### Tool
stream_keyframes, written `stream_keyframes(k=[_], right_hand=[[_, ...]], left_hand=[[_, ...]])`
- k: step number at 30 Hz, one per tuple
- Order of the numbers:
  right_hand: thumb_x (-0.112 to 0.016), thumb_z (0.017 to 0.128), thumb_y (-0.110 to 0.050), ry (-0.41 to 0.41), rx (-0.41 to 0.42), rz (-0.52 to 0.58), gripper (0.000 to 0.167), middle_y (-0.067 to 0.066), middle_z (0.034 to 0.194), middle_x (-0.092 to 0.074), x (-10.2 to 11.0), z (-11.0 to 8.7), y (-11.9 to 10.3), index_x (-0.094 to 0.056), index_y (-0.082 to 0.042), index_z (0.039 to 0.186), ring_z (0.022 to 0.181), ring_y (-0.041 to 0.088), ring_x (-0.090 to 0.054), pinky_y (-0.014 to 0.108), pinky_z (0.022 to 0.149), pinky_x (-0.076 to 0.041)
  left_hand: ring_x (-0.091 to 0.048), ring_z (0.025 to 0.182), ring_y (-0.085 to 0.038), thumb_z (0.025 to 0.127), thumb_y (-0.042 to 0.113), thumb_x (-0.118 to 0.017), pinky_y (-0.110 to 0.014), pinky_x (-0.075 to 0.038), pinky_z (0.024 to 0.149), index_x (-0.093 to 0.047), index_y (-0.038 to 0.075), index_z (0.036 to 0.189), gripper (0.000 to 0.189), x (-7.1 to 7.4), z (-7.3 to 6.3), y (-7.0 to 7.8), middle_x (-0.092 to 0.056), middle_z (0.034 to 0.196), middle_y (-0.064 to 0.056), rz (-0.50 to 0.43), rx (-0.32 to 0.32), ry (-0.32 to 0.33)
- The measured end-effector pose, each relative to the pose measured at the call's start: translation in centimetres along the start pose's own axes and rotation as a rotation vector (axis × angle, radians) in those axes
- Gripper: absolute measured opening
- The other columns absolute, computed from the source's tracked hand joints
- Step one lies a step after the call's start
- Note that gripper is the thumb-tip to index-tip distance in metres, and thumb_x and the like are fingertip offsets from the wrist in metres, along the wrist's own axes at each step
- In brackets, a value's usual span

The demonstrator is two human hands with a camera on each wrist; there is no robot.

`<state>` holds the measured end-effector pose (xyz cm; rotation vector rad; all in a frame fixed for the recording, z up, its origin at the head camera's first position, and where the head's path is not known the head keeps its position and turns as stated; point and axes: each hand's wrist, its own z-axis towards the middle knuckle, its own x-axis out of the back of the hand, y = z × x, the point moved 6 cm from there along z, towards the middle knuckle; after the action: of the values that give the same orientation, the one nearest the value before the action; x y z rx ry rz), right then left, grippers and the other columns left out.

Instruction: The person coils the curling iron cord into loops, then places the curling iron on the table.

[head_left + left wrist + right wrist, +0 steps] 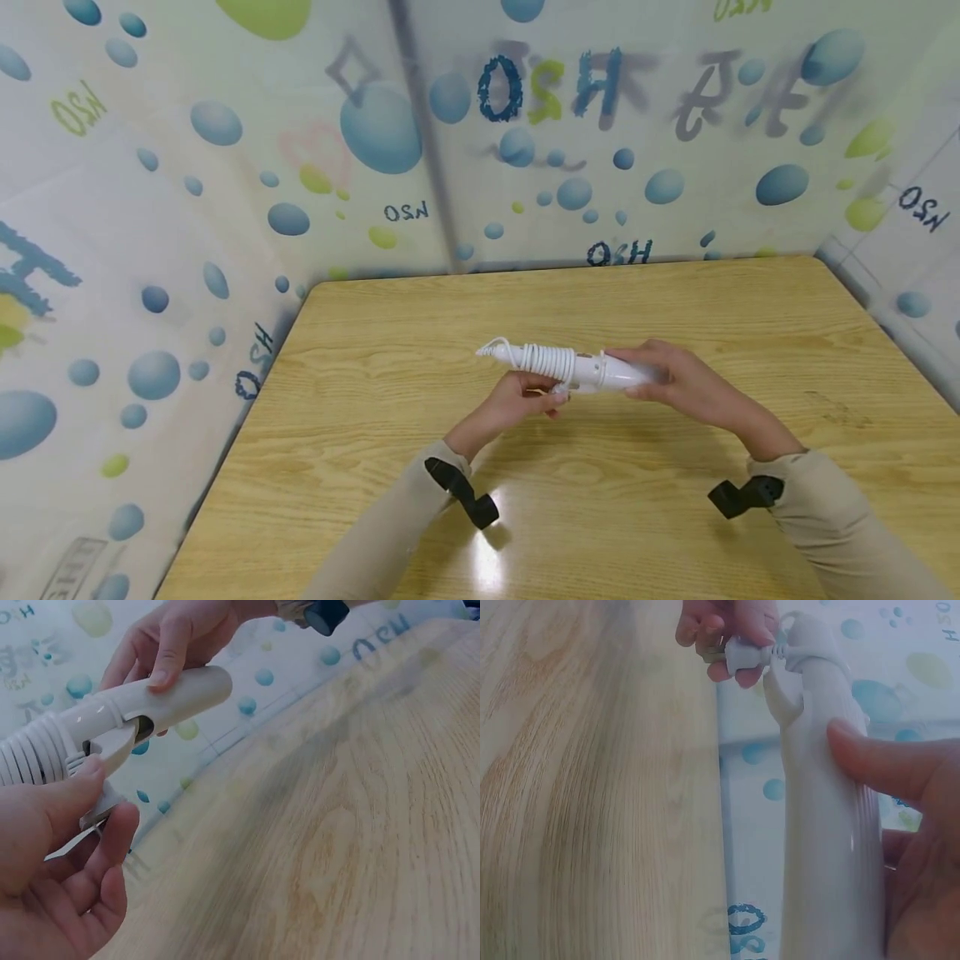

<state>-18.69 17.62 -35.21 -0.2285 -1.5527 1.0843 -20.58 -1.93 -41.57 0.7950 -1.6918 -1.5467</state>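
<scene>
A white curling iron [588, 370] is held above the table, lying roughly crosswise in the head view. Its white cord [547, 362] is wound in several coils around the handle, toward the tapered left end. My right hand [686, 383] grips the thick right end, thumb along the near side. Below the coils, my left hand [516, 402] pinches the cord's white plug [742, 657] between thumb and fingers. A curved lever [114, 748] stands out from the body beside the plug in the left wrist view. The plug's prongs are mostly hidden by the fingers.
Under both hands is a wood-grain table [360, 350]. Behind it and along the left hangs a pale curtain [247, 167] printed with blue and green drops. Each wrist carries a black camera mount, one by the left sleeve [405, 508].
</scene>
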Motion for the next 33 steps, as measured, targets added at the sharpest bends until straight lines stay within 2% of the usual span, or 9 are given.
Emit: stream_keyframes(k=[3, 6, 9, 11, 15, 18, 22, 28, 33], right_hand=[[-0.066, 0.083, -0.004, 0.029, -0.007, -0.024, 0.049, 0.016, 0.107, -0.056, 0.0, 0.0, -0.1, -0.052, -0.005, 0.130, 0.090, 0.026, -0.051, 0.038, 0.069, -0.044], [-0.067, 0.082, -0.003, 0.068, -0.031, -0.047, 0.049, 0.019, 0.108, -0.055, 0.1, 0.0, -0.2, -0.053, -0.004, 0.129, 0.091, 0.030, -0.051, 0.041, 0.070, -0.044], [-0.068, 0.082, -0.004, 0.096, -0.061, -0.068, 0.050, 0.021, 0.107, -0.055, 0.0, -0.1, 0.0, -0.053, -0.004, 0.129, 0.090, 0.031, -0.051, 0.041, 0.068, -0.044], [-0.069, 0.081, -0.005, 0.104, -0.079, -0.084, 0.050, 0.021, 0.106, -0.055, -0.2, 0.0, 0.2, -0.053, -0.004, 0.129, 0.089, 0.030, -0.051, 0.040, 0.067, -0.043], [-0.068, 0.081, -0.003, 0.097, -0.083, -0.085, 0.051, 0.022, 0.107, -0.055, -0.3, 0.2, 1.0, -0.052, -0.003, 0.129, 0.090, 0.031, -0.051, 0.042, 0.069, -0.044], [-0.067, 0.081, -0.001, 0.071, -0.070, -0.056, 0.050, 0.022, 0.110, -0.055, -0.5, 0.6, 1.8, -0.052, -0.003, 0.129, 0.093, 0.031, -0.051, 0.042, 0.070, -0.044], [-0.064, 0.084, -0.001, -0.015, -0.036, 0.032, 0.049, 0.021, 0.120, -0.053, -1.0, 1.3, 3.1, -0.050, -0.002, 0.131, 0.097, 0.029, -0.051, 0.038, 0.073, -0.045], [-0.061, 0.087, -0.006, -0.205, 0.001, 0.175, 0.047, 0.024, 0.125, -0.050, -2.1, 1.9, 4.8, -0.048, 0.002, 0.131, 0.097, 0.027, -0.051, 0.034, 0.074, -0.044], [-0.061, 0.088, -0.011, -0.285, 0.049, 0.154, 0.046, 0.024, 0.126, -0.049, -2.9, 2.0, 5.6, -0.048, 0.003, 0.131, 0.096, 0.023, -0.052, 0.030, 0.074, -0.043]], left_hand=[[-0.061, 0.072, -0.036, 0.090, 0.004, -0.058, -0.045, -0.051, 0.070, -0.061, -0.014, 0.103, 0.022, -0.1, -0.2, 0.2, -0.063, 0.089, -0.014, 0.053, -0.017, 0.032], [-0.061, 0.064, -0.030, 0.091, 0.010, -0.059, -0.033, -0.050, 0.057, -0.064, -0.009, 0.095, 0.020, -0.1, -0.4, 0.0, -0.063, 0.087, -0.014, 0.165, -0.047, 0.088], [-0.061, 0.059, -0.031, 0.090, 0.015, -0.061, -0.023, -0.041, 0.044, -0.065, -0.003, 0.087, 0.019, 0.0, -1.1, 0.7, -0.063, 0.081, -0.008, 0.273, -0.078, 0.140], [-0.060, 0.058, -0.030, 0.089, 0.018, -0.061, -0.020, -0.036, 0.042, -0.065, 0.001, 0.085, 0.018, 0.1, -1.5, 1.4, -0.061, 0.077, -0.004, 0.329, -0.099, 0.152], [-0.054, 0.055, -0.019, 0.088, 0.016, -0.063, -0.020, -0.039, 0.045, -0.068, 0.004, 0.091, 0.014, 0.6, -2.2, 3.4, -0.057, 0.075, 0.000, 0.452, -0.198, 0.173], [-0.048, 0.057, -0.009, 0.087, 0.015, -0.064, -0.021, -0.041, 0.050, -0.070, 0.005, 0.100, 0.017, 1.4, -2.3, 5.2, -0.056, 0.077, 0.001, 0.595, -0.286, 0.204], [-0.047, 0.067, -0.010, 0.088, 0.018, -0.063, -0.023, -0.041, 0.060, -0.070, 0.007, 0.103, 0.020, 2.2, -1.8, 6.6, -0.057, 0.077, 0.003, 0.751, -0.334, 0.213], [-0.047, 0.072, -0.014, 0.090, 0.016, -0.060, -0.027, -0.039, 0.064, -0.070, 0.006, 0.100, 0.018, 2.8, -1.3, 6.0, -0.058, 0.081, 0.001, 0.751, -0.279, 0.150], [-0.049, 0.073, -0.012, 0.090, 0.015, -0.060, -0.026, -0.043, 0.065, -0.069, 0.004, 0.103, 0.019, 3.3, -1.2, 4.7, -0.058, 0.083, -0.001, 0.707, -0.234, 0.128]])
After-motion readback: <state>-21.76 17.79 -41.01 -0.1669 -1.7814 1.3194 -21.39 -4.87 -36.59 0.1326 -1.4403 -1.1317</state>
